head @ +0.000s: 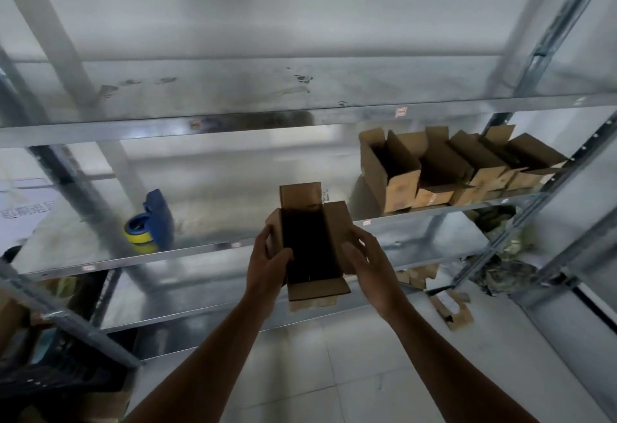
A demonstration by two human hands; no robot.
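The box (310,249), flaps open and its dark inside facing up, is held in the air between both hands, just in front of the front edge of the middle shelf (417,219). The left hand (267,265) grips its left wall, thumb over the rim. The right hand (370,265) grips the right wall. More open boxes (450,168) stand in a row at the shelf's right end. A tape dispenser (150,222) stands towards its left.

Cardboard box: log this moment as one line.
left hand: grips open cardboard box | right hand: holds opposite side | flaps: open | shelf: more open boxes, tape dispenser
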